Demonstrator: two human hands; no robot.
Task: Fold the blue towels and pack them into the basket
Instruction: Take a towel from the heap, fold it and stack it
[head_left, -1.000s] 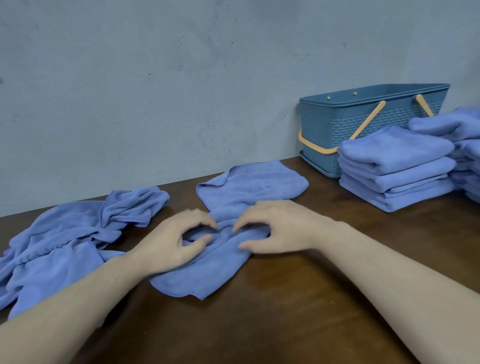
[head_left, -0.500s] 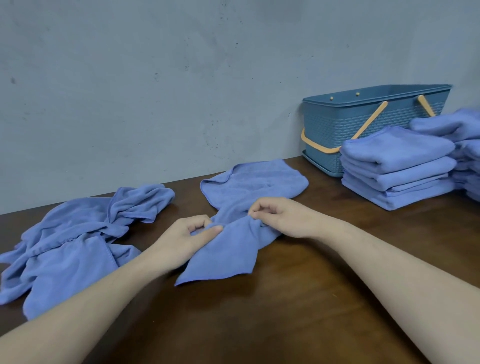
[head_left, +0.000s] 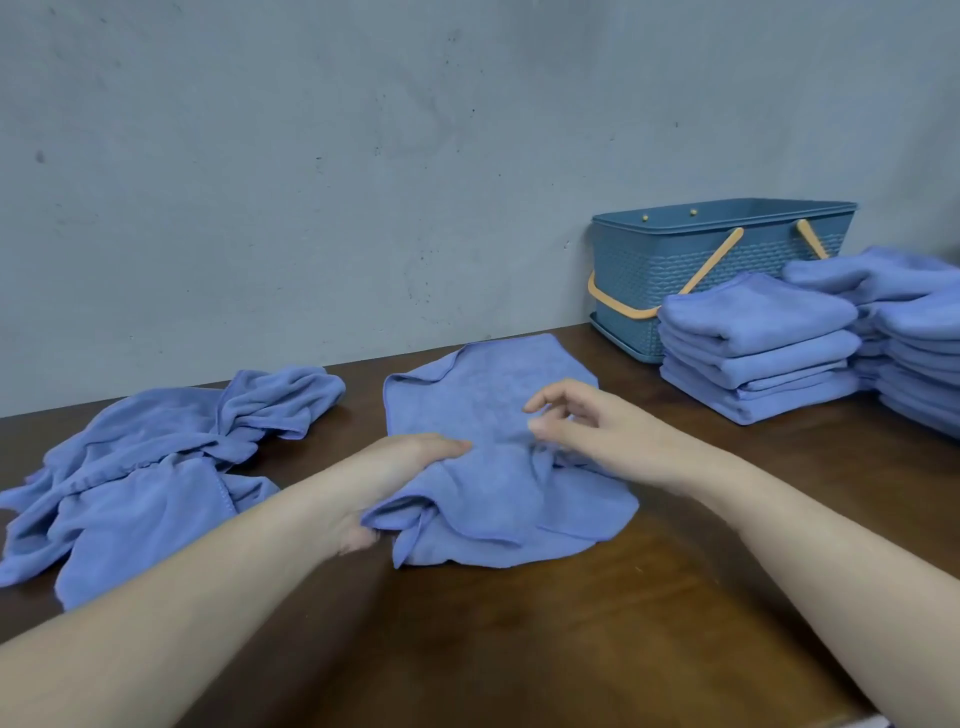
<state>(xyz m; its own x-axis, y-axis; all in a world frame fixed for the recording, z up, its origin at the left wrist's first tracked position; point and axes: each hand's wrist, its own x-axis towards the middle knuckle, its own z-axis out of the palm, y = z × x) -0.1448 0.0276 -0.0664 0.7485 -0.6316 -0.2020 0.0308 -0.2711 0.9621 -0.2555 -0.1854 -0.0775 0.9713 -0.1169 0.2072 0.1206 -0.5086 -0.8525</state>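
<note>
Left of the basket (head_left: 670, 270), the towel (head_left: 493, 467) lay half folded, the left hand (head_left: 395, 473) gripping its edge, the right hand (head_left: 597, 426) loosely open above; squaring the fold seemingly came next.

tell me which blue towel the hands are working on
The towel in the middle, under the left hand and right hand; the others lie untouched.

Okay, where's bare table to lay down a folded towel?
The near table between the forearms is bare wood. A narrow strip lies between the middle towel and the folded stacks. Crowded: the crumpled pile on the left, and stacks hemming the basket.
</note>
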